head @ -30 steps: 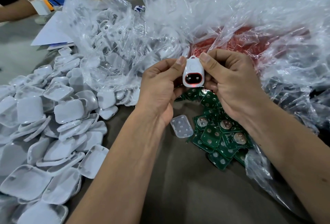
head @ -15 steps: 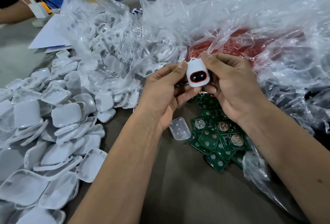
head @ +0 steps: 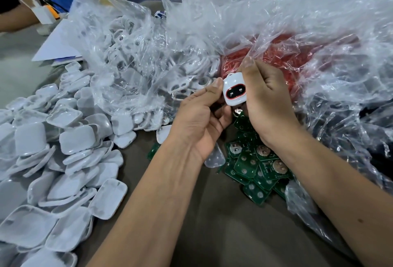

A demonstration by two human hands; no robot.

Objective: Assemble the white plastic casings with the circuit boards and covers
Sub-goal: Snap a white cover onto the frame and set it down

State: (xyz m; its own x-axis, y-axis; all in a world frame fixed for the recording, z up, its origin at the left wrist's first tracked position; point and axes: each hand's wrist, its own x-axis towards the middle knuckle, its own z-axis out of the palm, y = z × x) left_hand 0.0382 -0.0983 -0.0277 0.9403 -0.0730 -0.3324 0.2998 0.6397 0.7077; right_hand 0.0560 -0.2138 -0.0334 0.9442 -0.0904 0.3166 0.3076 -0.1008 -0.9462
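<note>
I see the small white glossy plastic casing with rounded corners and a red-rimmed dark oval window held up above the desk, between both hands. The left hand pinches its left edge with thumb and curled fingers; the right hand has its fingers curled round the right side, thumb tip near the top loop. Just below the hands lies a loose pile of flat green square circuit boards with round silver contacts, and a translucent dimpled cover rests against them. To my left, smooth pale rounded-square plastic shells heap on the grey-brown desk. Behind, a crinkled clear plastic bag holds more white casing parts, and another clear bag holds red pieces.
</note>
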